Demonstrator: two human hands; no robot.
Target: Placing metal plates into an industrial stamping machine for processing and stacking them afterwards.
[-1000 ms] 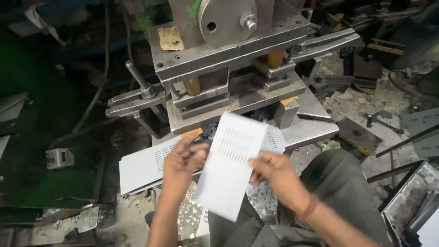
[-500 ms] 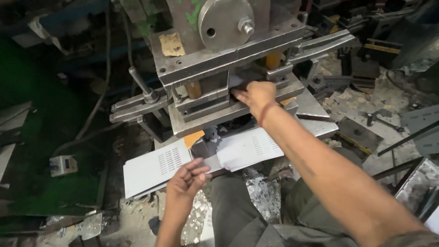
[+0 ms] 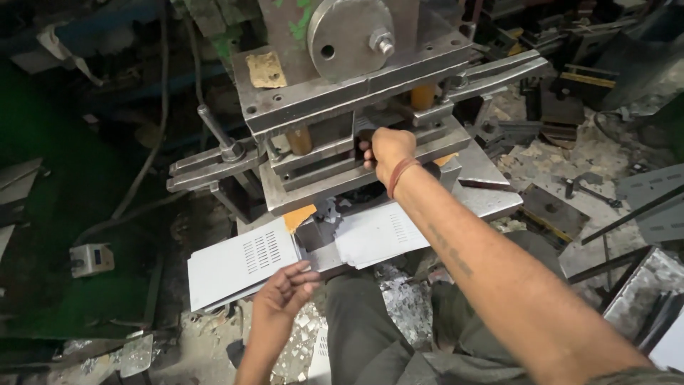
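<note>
Cluttered workshop floor, grey steel press [image 3: 356,107]; right hand [image 3: 388,148] at 12 o'clock gripping its die, left hand [image 3: 285,289] at 7 o'clock, fingers loosely spread, touching thin white perforated metal sheets [image 3: 239,267], likely light, stiff, sharp-edged, best held by the edges.

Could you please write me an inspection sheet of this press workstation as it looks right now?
Surface: grey steel press bed, worn, with an orange pad at its front edge.
Job's things: stack of white perforated sheets left of the die; another white sheet lying at the die front.
Clutter: metal punchings and chips on the floor; loose steel plates at right.
Hands: right hand reaches into the press gap, what its fingers hold is hidden; left hand rests open on the stack's edge.
Cables: dark hose hanging at left.
Surroundings: grey box on the green floor area.
</note>
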